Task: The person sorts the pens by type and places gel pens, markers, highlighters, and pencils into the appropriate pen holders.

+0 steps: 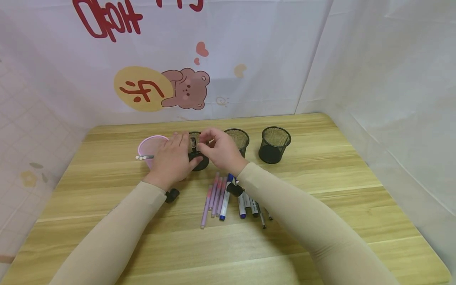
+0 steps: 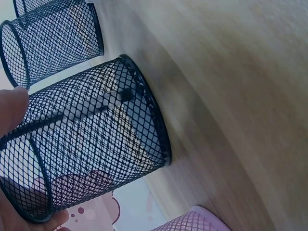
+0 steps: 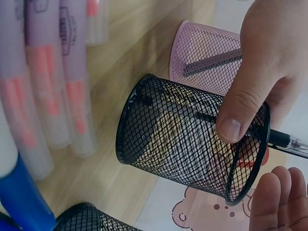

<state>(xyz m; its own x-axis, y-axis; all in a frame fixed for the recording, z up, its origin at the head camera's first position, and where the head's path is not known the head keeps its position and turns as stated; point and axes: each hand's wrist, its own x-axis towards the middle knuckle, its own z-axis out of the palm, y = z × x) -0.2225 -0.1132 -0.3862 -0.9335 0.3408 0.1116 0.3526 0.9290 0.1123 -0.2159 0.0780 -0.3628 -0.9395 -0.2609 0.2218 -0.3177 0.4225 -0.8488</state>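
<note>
My left hand [image 1: 171,158] holds a black mesh pen cup [image 3: 185,139] near its rim, with the thumb pressed to its side. A black-gripped clear pen [image 3: 286,141] stands inside this cup, its upper end sticking out past the rim. Close beside the rim is my right hand [image 1: 222,149], its fingers [image 3: 265,199] loosely bent and apart from the pen. Left of the held cup, a pink mesh pen cup [image 1: 152,139] contains pens with white ends [image 1: 141,157], partly covered by my left hand.
Two more black mesh cups, one in the middle [image 1: 239,136] and one to the right [image 1: 274,144], stand in the row. In front lie several lilac highlighters [image 1: 215,198], blue-capped markers [image 1: 224,206], and pens [image 1: 261,217] partly under my right arm. White cloth [image 1: 270,59] hangs behind the table.
</note>
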